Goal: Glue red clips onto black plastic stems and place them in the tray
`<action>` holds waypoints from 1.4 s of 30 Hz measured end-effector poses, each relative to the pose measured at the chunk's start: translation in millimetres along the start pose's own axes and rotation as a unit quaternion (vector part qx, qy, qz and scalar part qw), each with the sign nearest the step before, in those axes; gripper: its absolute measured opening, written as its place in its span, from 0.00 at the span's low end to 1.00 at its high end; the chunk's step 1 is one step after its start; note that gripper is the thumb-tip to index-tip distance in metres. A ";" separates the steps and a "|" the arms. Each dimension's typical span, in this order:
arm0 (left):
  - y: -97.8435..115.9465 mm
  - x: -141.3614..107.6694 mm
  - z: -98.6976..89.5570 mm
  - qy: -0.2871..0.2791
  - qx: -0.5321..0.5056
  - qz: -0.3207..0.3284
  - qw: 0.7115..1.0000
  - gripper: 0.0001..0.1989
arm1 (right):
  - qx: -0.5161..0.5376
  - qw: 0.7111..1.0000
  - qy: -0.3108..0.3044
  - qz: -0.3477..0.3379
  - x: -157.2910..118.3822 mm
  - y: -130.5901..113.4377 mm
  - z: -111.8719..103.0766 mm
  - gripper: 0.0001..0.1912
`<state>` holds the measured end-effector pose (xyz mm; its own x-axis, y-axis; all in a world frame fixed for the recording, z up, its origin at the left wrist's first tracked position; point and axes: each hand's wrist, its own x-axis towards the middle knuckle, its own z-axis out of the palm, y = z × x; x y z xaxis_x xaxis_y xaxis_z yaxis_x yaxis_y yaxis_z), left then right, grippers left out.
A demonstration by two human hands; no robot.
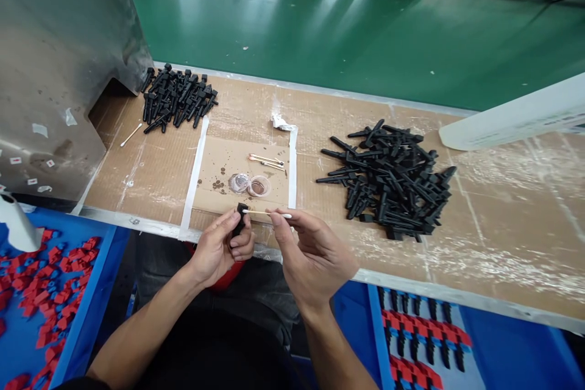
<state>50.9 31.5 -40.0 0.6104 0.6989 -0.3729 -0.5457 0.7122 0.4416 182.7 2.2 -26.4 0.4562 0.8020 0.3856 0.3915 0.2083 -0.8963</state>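
Note:
Between the thumb and fingers of my left hand [222, 248] is a small black plastic part [240, 219], its blocky end facing up. My right hand [315, 253] pinches a cotton swab [258, 212] held level, and its left tip meets the top of the black part. Just beyond my hands, a small clear cup [259, 186] with brownish residue stands beside what looks like its lid [238, 183]. Several used swabs [267, 161] lie behind them on a stained piece of cardboard [219, 155].
Black parts form a pile [180, 97] at the back left and a larger heap [393, 177] at right. One swab [131, 134] lies near the metal panel [55, 73]. Blue trays with red-and-blue parts [50, 292] and assembled pieces [425, 335] flank me. A green conveyor belt [320, 36] runs behind.

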 end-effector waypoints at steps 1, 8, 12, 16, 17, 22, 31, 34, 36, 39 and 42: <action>-0.1 -0.3 0.0 0.001 0.000 0.000 1.000 0.13 | 0.003 1.000 -0.002 -0.002 -0.2 0.1 0.1 0.08; 0.6 0.0 0.8 -0.004 0.003 0.001 1.000 0.12 | 0.012 1.000 0.000 -0.014 0.3 -1.2 1.7 0.11; 1.4 -0.2 1.2 -0.005 0.003 0.000 1.000 0.12 | 0.008 1.000 0.004 -0.016 1.7 -2.2 2.3 0.10; 0.8 -0.2 1.0 -0.005 0.003 0.001 1.000 0.12 | -0.012 1.000 0.000 -0.029 2.5 -2.9 1.8 0.09; 0.6 -0.2 0.9 -0.004 0.004 0.001 1.000 0.12 | -0.015 0.999 0.000 -0.032 2.5 -3.2 1.6 0.09; 0.5 -0.3 1.2 -0.003 0.007 0.003 1.000 0.12 | -0.013 0.999 0.001 -0.044 1.0 -4.4 0.9 0.11; 0.3 -0.3 1.5 -0.005 0.009 0.010 1.000 0.12 | -0.031 0.998 0.001 -0.056 0.9 -4.5 4.2 0.10; 0.1 -0.3 0.9 -0.006 0.005 0.011 1.000 0.12 | -0.013 0.999 0.000 -0.040 -0.5 -4.8 4.3 0.10; 0.1 -0.5 0.5 -0.006 0.001 0.010 1.000 0.11 | -0.003 1.000 0.018 -0.023 -0.5 -4.9 3.5 0.08; 0.2 -1.1 0.3 -0.001 -0.002 0.009 1.000 0.11 | 0.009 0.997 0.072 0.023 4.6 -2.3 2.2 0.06; -0.4 -1.9 0.4 0.004 -0.003 0.012 1.000 0.11 | 0.016 0.992 0.097 0.073 16.0 6.7 2.5 0.08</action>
<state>50.2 29.9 -39.1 0.5925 0.7167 -0.3677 -0.5638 0.6950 0.4462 190.6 17.7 -26.8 0.6523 0.7032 0.2829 0.2857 0.1177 -0.9511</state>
